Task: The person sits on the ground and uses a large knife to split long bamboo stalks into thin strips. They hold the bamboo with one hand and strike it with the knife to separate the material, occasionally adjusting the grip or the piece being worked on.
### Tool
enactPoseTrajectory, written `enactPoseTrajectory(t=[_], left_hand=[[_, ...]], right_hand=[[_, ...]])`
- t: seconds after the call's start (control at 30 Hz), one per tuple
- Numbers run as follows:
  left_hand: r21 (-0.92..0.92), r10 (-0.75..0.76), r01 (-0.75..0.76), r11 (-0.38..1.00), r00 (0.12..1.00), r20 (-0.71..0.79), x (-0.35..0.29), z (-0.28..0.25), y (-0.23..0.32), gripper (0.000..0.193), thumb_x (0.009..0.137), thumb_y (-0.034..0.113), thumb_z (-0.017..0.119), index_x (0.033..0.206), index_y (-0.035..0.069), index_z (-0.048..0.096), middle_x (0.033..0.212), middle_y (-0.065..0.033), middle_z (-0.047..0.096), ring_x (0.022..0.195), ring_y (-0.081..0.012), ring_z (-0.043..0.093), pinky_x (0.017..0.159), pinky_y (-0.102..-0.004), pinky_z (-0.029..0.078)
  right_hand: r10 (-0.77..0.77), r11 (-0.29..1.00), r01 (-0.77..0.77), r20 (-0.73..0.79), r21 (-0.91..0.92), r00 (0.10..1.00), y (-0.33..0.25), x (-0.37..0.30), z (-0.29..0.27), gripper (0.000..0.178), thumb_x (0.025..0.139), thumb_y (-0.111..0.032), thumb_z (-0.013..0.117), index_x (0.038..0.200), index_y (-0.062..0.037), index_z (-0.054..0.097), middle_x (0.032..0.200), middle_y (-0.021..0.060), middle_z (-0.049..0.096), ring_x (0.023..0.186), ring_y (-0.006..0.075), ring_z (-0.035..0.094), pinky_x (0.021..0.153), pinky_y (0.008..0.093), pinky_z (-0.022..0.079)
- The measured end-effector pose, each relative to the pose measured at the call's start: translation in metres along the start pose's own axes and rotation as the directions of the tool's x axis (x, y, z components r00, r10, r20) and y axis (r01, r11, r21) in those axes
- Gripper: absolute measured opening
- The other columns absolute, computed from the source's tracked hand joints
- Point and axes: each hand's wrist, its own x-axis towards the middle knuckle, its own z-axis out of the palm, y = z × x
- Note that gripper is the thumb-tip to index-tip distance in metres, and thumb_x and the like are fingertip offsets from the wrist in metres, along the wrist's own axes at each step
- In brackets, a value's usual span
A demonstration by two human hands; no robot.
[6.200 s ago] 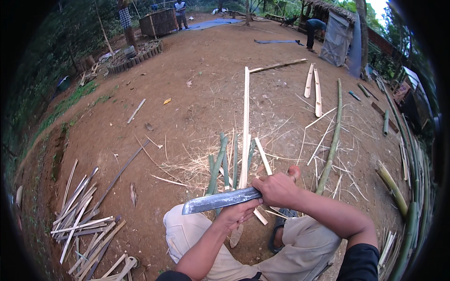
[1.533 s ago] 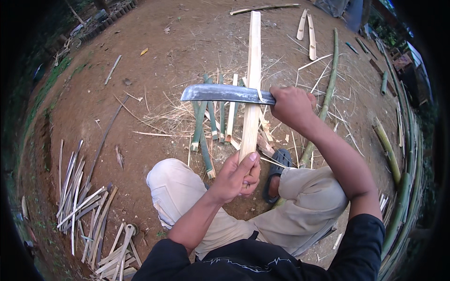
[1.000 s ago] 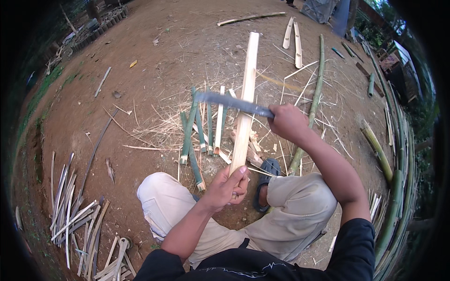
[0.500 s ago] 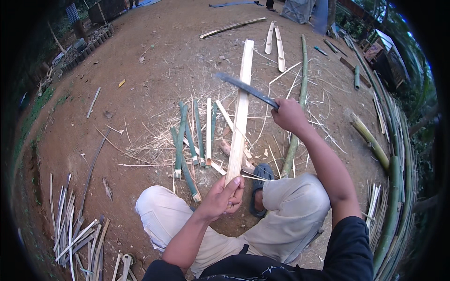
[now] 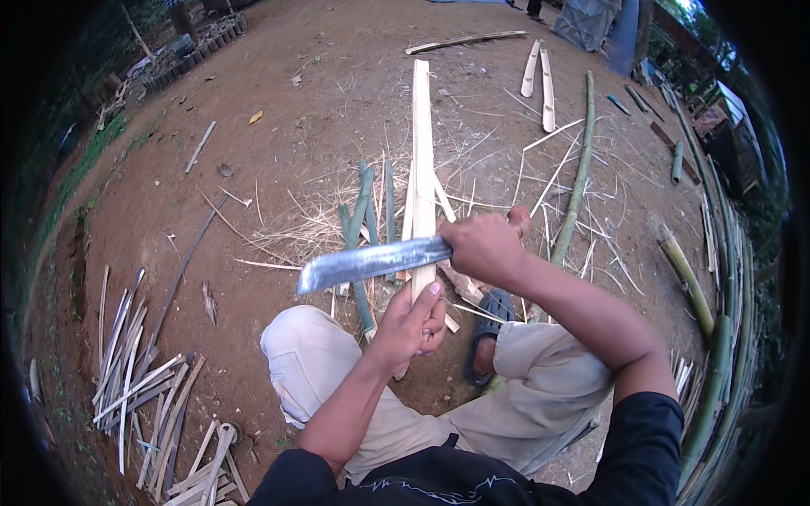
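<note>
Bare dirt ground (image 5: 278, 143) outdoors, shavings (image 5: 295, 228) scattered over the middle. Pale bamboo strip (image 5: 422, 169) points straight out ahead, near end gripped in the left hand (image 5: 413, 325), thumb on top. Machete (image 5: 371, 263) crosses it, right hand (image 5: 488, 244) closed round the handle (can't tell if the edge bites). Change: half a second ago the machete was well up the strip, now it's just above the left thumb, so clearance there looks thin. Green bamboo pieces (image 5: 362, 308) sit just left, long pole (image 5: 576, 194) further right.
</note>
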Motion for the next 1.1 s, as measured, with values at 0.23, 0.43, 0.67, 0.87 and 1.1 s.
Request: enactPoseTrajectory(t=[0.23, 0.43, 0.67, 0.87, 1.1], left_hand=[[0.007, 0.007, -0.007, 1.000, 1.000, -0.025, 0.000, -0.003, -0.014, 0.019, 0.106, 0.026, 0.039, 0.098, 0.010, 0.043, 0.060, 0.0035, 0.030, 0.042, -0.0046, 0.025, 0.036, -0.0216, 0.023], [0.190, 0.148, -0.117, 0.975, 0.976, -0.159, 0.016, -0.010, -0.010, 0.021, 0.106, 0.029, 0.041, 0.099, 0.009, 0.044, 0.062, 0.0034, 0.033, 0.045, -0.0049, 0.029, 0.039, -0.0220, 0.025], [0.220, 0.165, -0.128, 0.967, 0.973, -0.159, 0.011, -0.008, -0.026, 0.023, 0.105, 0.030, 0.044, 0.103, 0.008, 0.044, 0.064, 0.0032, 0.036, 0.048, -0.0049, 0.033, 0.040, -0.0219, 0.029], [0.326, 0.093, -0.039, 0.945, 0.984, -0.154, 0.008, -0.004, -0.019, 0.025, 0.104, 0.030, 0.045, 0.106, 0.005, 0.044, 0.062, 0.0028, 0.040, 0.049, -0.0052, 0.039, 0.042, -0.0235, 0.034], [0.287, 0.075, -0.029, 0.957, 0.986, -0.150, -0.003, -0.013, -0.023, 0.024, 0.104, 0.031, 0.045, 0.104, 0.007, 0.044, 0.067, 0.0019, 0.040, 0.052, -0.0055, 0.037, 0.043, -0.0227, 0.033]], right_hand=[[-0.057, 0.998, 0.053, 0.102, 0.040, 0.993, -0.002, -0.019, 0.004, 0.011, 0.076, -0.014, 0.058, 0.080, -0.0070, 0.065, 0.071, 0.0165, 0.067, 0.067, 0.0361, 0.068, 0.062, 0.0482, 0.054], [-0.131, 0.980, 0.133, 0.025, -0.149, 0.991, 0.009, 0.011, 0.016, 0.016, 0.081, -0.014, 0.054, 0.081, -0.0044, 0.066, 0.071, 0.0170, 0.067, 0.066, 0.0322, 0.070, 0.062, 0.0459, 0.056], [0.090, 0.993, -0.090, -0.006, -0.073, 0.996, 0.021, 0.016, 0.007, 0.014, 0.078, -0.009, 0.055, 0.082, -0.0037, 0.067, 0.073, 0.0170, 0.067, 0.068, 0.0329, 0.069, 0.065, 0.0471, 0.055], [0.188, 0.982, -0.186, 0.105, -0.028, 0.976, 0.023, 0.037, -0.005, 0.017, 0.080, -0.010, 0.057, 0.091, -0.0070, 0.069, 0.078, 0.0164, 0.069, 0.073, 0.0324, 0.070, 0.068, 0.0469, 0.056], [-0.017, 0.995, 0.026, 0.096, -0.100, 0.995, -0.008, 0.012, -0.021, 0.015, 0.080, -0.013, 0.053, 0.083, -0.0053, 0.065, 0.076, 0.0163, 0.069, 0.069, 0.0342, 0.069, 0.066, 0.0476, 0.055]])
